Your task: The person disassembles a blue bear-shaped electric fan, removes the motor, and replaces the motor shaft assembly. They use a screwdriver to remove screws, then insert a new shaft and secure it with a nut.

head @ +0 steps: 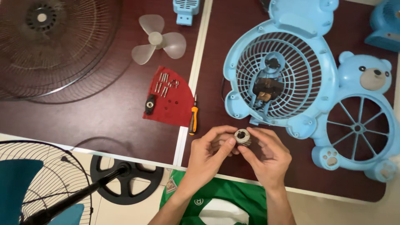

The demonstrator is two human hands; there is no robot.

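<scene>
My left hand (211, 153) and my right hand (266, 155) together hold a small round metal motor part (242, 136) just above the near edge of the dark brown table (104, 116). Fingertips of both hands pinch its sides. Directly beyond it lies a light blue bear-shaped fan housing (283, 71), grille facing up, with a small motor (266, 87) at its centre. A second bear-shaped blue front piece (358, 125) with open spokes lies to its right.
An orange-handled screwdriver (193, 118) lies left of my hands, beside a red cloth (171, 98) carrying several screws and a black knob. A translucent fan blade (157, 41) and a wire fan guard (54, 46) lie further left. A standing fan's black base (125, 179) is on the floor.
</scene>
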